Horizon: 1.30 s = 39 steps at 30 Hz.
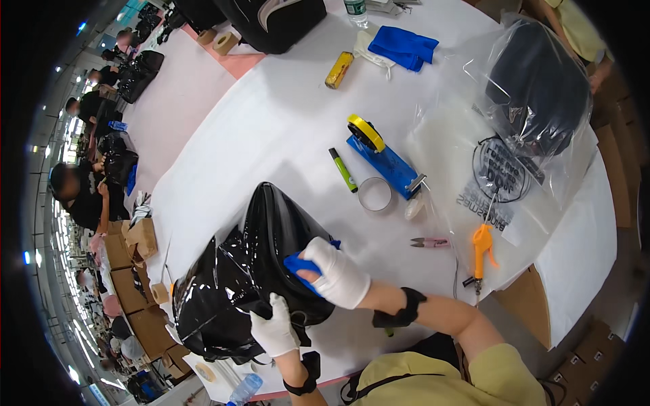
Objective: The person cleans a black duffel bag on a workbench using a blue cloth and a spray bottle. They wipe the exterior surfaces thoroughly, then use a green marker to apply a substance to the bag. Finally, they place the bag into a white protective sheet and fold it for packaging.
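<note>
A glossy black bag (213, 284), apparently of patent material or wrapped in shiny plastic, lies on the white-covered table (294, 127) before me. My right hand (337, 274), in a white glove, grips a folded blue cloth (297, 264) and presses it against the bag's right side. Also gloved in white, my left hand (275, 327) pinches the bag's near edge, where a dark fold shows at the fingertips. Part of the cloth is hidden under my right hand. A thin black strap hangs between my hands.
Right of the bag are a blue tape dispenser (383, 165), a green marker (343, 170), a tape roll (375, 194), thread snips (429, 242) and an orange air blow gun (480, 251). A clear-wrapped dark bag (538, 91) lies far right, beside another person's arm (561, 30). Cardboard boxes (147, 325) stand left.
</note>
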Tool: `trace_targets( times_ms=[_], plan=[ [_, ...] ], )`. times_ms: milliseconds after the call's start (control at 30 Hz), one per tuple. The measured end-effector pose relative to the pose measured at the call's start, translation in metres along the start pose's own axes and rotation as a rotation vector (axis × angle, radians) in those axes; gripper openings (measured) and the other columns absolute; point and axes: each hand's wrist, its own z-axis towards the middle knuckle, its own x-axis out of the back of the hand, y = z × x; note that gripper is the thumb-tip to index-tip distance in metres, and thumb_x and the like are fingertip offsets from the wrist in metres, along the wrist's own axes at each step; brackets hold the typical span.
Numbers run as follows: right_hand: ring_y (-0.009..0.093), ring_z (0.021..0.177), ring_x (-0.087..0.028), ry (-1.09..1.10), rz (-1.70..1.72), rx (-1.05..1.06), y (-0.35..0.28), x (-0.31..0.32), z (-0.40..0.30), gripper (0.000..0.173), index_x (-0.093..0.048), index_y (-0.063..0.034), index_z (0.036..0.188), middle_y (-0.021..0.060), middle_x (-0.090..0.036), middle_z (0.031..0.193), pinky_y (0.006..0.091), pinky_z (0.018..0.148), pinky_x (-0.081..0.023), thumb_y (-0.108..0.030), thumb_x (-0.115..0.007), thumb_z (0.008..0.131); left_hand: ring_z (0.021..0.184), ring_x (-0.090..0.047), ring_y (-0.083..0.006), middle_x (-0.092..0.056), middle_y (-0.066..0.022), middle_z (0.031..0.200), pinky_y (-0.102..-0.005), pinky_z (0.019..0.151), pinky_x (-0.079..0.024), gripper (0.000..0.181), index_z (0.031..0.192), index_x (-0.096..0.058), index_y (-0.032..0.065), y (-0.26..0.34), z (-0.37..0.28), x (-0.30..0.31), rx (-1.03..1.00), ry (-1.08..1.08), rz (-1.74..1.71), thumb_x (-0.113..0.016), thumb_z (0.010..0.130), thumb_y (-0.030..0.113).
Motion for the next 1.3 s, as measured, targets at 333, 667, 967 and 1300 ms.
trace_targets(
  times_ms=[333, 667, 967, 1300],
  plan=[
    [0.042, 0.082, -0.054, 0.028, -0.184, -0.214, 0.048, -0.004, 0.01, 0.017, -0.051, -0.0036, 0.097, 0.0191, -0.055, 0.09, 0.0436, 0.073, -0.045, -0.011, -0.06, 0.085, 0.064, -0.057, -0.0086, -0.065, -0.0046, 0.076, -0.0241, 0.059, -0.047, 0.032, 0.09, -0.06, -0.0056, 0.024, 0.032, -0.003, 0.02, -0.1, -0.08, -0.069, 0.087, 0.024],
    [0.042, 0.09, -0.056, -0.091, -0.502, -0.21, 0.123, 0.005, 0.045, 0.019, -0.052, -0.0018, 0.098, 0.0227, -0.058, 0.095, 0.0475, 0.078, -0.045, -0.012, -0.058, 0.083, 0.09, -0.056, -0.0279, -0.058, -0.0138, 0.09, -0.0369, 0.079, -0.046, 0.053, 0.112, -0.052, 0.0006, 0.023, 0.027, 0.074, -0.725, -0.343, 0.575, -0.076, 0.068, 0.018],
    [0.038, 0.096, -0.059, 0.182, -0.331, -0.468, 0.098, 0.039, -0.058, 0.035, -0.051, -0.0026, 0.112, 0.0213, -0.059, 0.105, 0.0427, 0.085, -0.046, -0.016, -0.064, 0.082, 0.058, -0.057, -0.0118, -0.052, -0.0032, 0.06, -0.0294, 0.056, -0.047, 0.025, 0.094, -0.065, 0.0042, 0.017, 0.092, 0.166, -0.663, -0.14, 0.62, -0.063, 0.07, 0.0],
    [0.025, 0.098, -0.06, 0.163, -0.186, -0.403, 0.042, 0.06, -0.127, 0.031, -0.053, -0.0026, 0.117, 0.0156, -0.062, 0.105, 0.0339, 0.088, -0.046, -0.008, -0.058, 0.088, 0.039, -0.03, -0.0073, -0.031, 0.0076, 0.05, -0.0239, 0.039, -0.026, 0.022, 0.072, -0.049, 0.0141, 0.103, 0.13, 0.229, -0.09, -0.336, -0.287, -0.058, 0.091, 0.021]
  ],
)
